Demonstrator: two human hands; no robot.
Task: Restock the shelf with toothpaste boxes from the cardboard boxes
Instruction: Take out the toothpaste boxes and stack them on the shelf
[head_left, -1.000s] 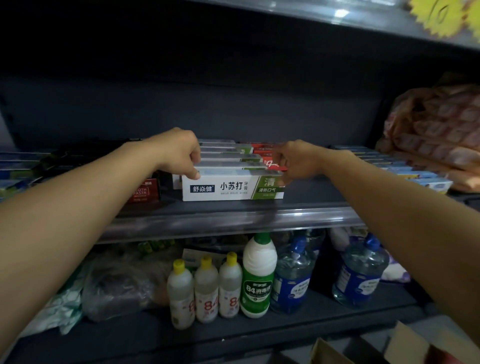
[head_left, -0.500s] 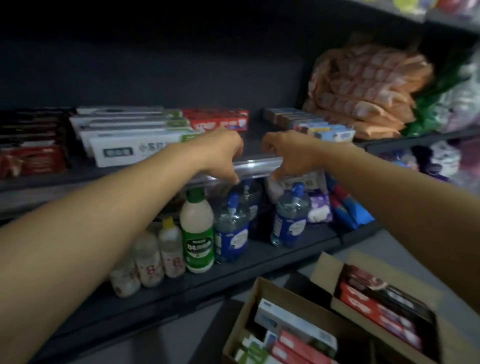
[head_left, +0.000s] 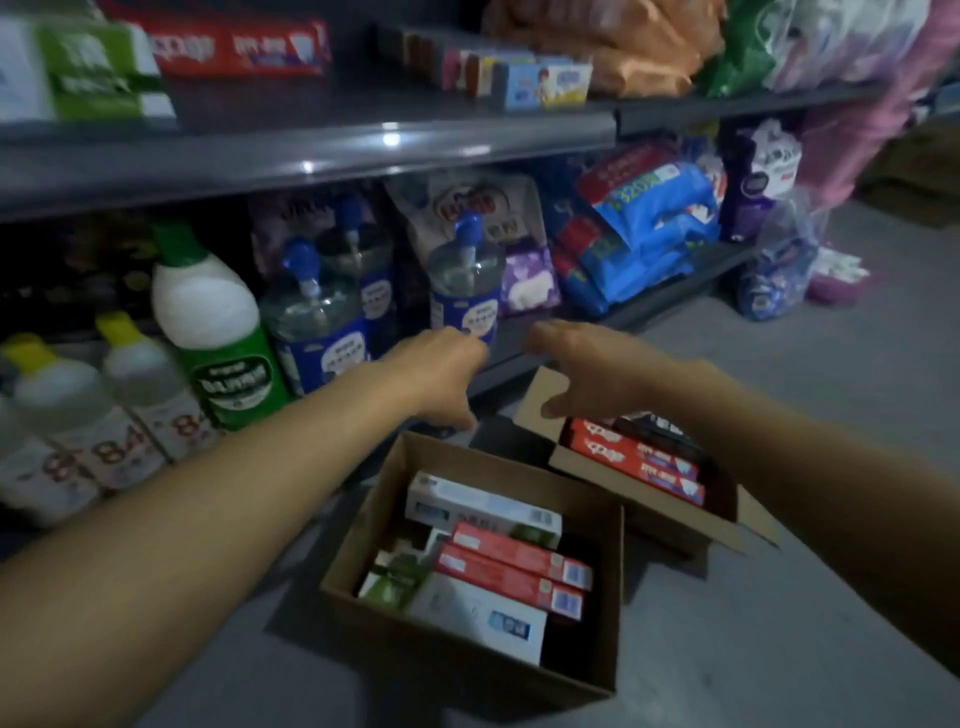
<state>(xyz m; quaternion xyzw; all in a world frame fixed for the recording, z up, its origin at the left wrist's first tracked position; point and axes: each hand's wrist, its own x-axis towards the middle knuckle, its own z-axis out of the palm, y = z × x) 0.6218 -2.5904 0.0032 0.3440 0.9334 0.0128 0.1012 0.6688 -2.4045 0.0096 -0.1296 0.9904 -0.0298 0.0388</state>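
Note:
Two open cardboard boxes stand on the floor. The near cardboard box (head_left: 602, 613) holds several red, white and green toothpaste boxes (head_left: 511, 564). The far cardboard box (head_left: 654, 499) holds red toothpaste boxes (head_left: 636, 460) and a dark one. My left hand (head_left: 441, 376) hangs above the near box, fingers loose, holding nothing. My right hand (head_left: 587, 371) hovers over the far box's back flap, fingers relaxed, empty. On the grey shelf (head_left: 363, 150) above lie white-green toothpaste boxes (head_left: 83, 73) and red ones (head_left: 234, 49).
The lower shelf carries bleach bottles (head_left: 213, 322), blue-capped clear bottles (head_left: 462, 280) and blue packets (head_left: 644, 234). Small soap boxes (head_left: 540, 83) and orange packs (head_left: 618, 47) sit on the upper shelf. A bagged bundle (head_left: 779, 265) lies on the grey floor (head_left: 779, 597) at right.
Both hands left the white-green box on the shelf and dropped toward the floor boxes. The view swung down and right, bringing the cardboard boxes into sight.

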